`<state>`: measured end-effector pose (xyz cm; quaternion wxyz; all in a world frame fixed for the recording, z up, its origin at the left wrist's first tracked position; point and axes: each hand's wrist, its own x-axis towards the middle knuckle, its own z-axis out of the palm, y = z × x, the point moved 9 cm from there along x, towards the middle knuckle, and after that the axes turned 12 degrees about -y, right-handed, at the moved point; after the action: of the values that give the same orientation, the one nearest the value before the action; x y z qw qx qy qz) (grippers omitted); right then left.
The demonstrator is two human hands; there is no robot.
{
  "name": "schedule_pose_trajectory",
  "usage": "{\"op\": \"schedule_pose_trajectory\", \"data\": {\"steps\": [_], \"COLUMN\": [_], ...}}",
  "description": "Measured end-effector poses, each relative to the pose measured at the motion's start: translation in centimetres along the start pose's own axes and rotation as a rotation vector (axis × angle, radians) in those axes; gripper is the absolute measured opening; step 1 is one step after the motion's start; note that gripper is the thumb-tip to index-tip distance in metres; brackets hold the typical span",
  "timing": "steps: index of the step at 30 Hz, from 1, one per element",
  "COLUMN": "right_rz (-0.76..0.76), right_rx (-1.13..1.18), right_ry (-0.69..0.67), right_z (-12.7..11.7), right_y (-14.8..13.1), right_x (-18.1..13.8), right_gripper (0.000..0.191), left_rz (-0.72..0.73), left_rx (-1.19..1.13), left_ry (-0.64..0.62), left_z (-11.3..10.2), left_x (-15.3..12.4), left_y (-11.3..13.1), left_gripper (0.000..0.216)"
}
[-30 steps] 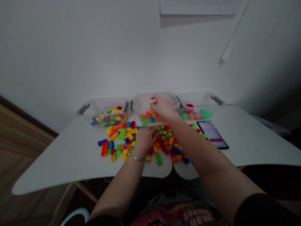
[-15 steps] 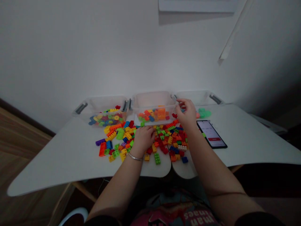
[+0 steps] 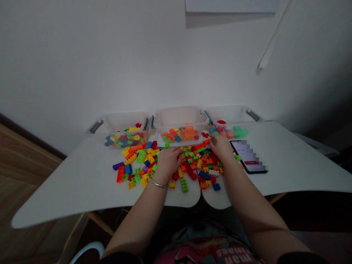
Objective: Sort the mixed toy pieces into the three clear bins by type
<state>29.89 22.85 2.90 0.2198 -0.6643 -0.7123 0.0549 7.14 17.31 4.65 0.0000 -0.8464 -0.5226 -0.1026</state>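
Observation:
A heap of small coloured building bricks [image 3: 143, 161] lies spread on the white table [image 3: 68, 183] in front of three clear plastic bins. My left hand [image 3: 168, 161], with a thin bangle at the wrist, rests curled on the bricks in the middle of the heap; what its fingers hold is hidden. My right hand [image 3: 221, 147] lies low on the right side of the heap, fingers bent down among the bricks near the right bin [image 3: 233, 115].
The left bin [image 3: 121, 123] and middle bin [image 3: 180, 117] each hold mixed bricks; the right bin holds round coloured pieces and a red cup [image 3: 221, 124]. A phone [image 3: 249, 157] with a lit screen lies to the right of my right hand. A wall stands close behind.
My right hand has left the middle bin, swung right past the right bin's corner, and come down onto the right side of the heap. My left hand has stayed put.

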Motion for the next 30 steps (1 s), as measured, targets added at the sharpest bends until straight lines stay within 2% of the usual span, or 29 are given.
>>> {"op": "schedule_pose_trajectory", "data": {"steps": [4,10,18,24,27,30], "right_rz": [-0.019,-0.055,0.063,0.149,0.079,-0.008], "right_rx": [-0.001,-0.031,-0.079,-0.211,-0.230,-0.138], "right_ry": [-0.090,-0.093,-0.108,-0.126,-0.077,-0.021], "right_z": [1.2,1.6,1.7,1.2,0.8,0.4], "right_y": [-0.3,-0.6,0.4,0.3,-0.5,-1.1], "right_x": [-0.1,0.2,0.4,-0.1,-0.3,-0.4], "right_gripper": [0.044,0.037,0.033,0.032,0.031,0.033], "left_rz": [0.007,-0.006,0.004,0.008,0.007,0.011], "left_rx": [-0.003,-0.006,-0.005,0.004,-0.005,-0.009], "left_ry": [-0.010,-0.018,-0.012,-0.019,-0.010,-0.003], "left_z": [0.0,-0.1,-0.1,0.1,0.0,-0.1], "left_x": [0.0,0.0,0.0,0.0,0.0,0.0], "left_y": [0.1,0.1,0.1,0.1,0.0,0.1], "left_gripper": [0.023,0.022,0.022,0.022,0.022,0.023]}}
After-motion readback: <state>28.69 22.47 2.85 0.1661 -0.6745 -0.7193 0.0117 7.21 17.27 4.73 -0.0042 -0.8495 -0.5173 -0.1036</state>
